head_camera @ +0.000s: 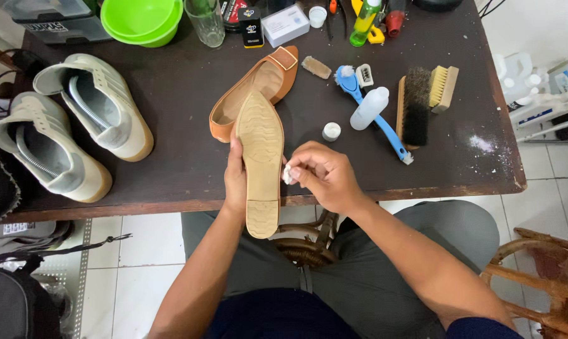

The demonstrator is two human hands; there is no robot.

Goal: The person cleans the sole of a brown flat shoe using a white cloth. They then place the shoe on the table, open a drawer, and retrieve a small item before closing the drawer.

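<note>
Over the table edge [139,207], the left hand [235,182] grips 1 tan flat shoe [262,157] sole-up, exposing its side. The right hand [325,176] pinches a small white wad [288,174] tightly against the sole's edge, beside the matching shoe [246,94].

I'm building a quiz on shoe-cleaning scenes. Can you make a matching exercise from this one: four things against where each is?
Things:
1. flat shoe with beige sole
2. white wad
3. green bowl
4. pair of grey sneakers

Places:
A. far edge of the table
B. pinched in the right hand
C. table's left side
D. held sole up in the left hand

Pairs: 1-D, 2-B, 3-A, 4-C
</note>
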